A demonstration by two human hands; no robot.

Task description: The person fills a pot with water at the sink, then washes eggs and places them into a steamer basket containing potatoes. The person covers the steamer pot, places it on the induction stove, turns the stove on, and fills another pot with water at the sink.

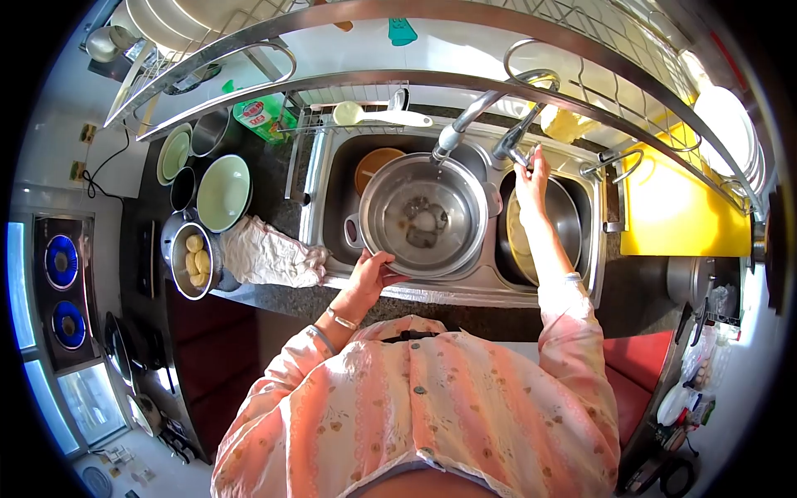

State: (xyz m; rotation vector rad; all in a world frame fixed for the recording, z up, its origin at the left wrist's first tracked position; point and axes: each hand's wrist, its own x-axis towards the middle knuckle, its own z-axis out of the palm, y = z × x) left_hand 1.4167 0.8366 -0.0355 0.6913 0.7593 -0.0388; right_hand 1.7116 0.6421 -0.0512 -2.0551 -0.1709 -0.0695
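Observation:
A steel pot point(375, 217) with two side handles sits under the faucet spout point(449, 139), over the left sink basin. There seems to be water in it, with bright reflections at the bottom. My left hand point(365, 280) grips the pot's near-left rim, thumb on the edge and the other fingers partly hidden. With raised arm, my right hand point(532, 178) has its fingers closed around the faucet handle point(519, 155). Behind the pot an orange-brown bowl point(371, 166) shows in the left basin. A large metal bowl point(567, 222) occupies the right basin.
Left on the counter are a pale green bowl point(224, 192), a pot of peeled potatoes point(196, 290) and a white cloth point(270, 253). A steel dish rack point(349, 80) spans above the sink. A yellow cutting board point(677, 220) stands at the right.

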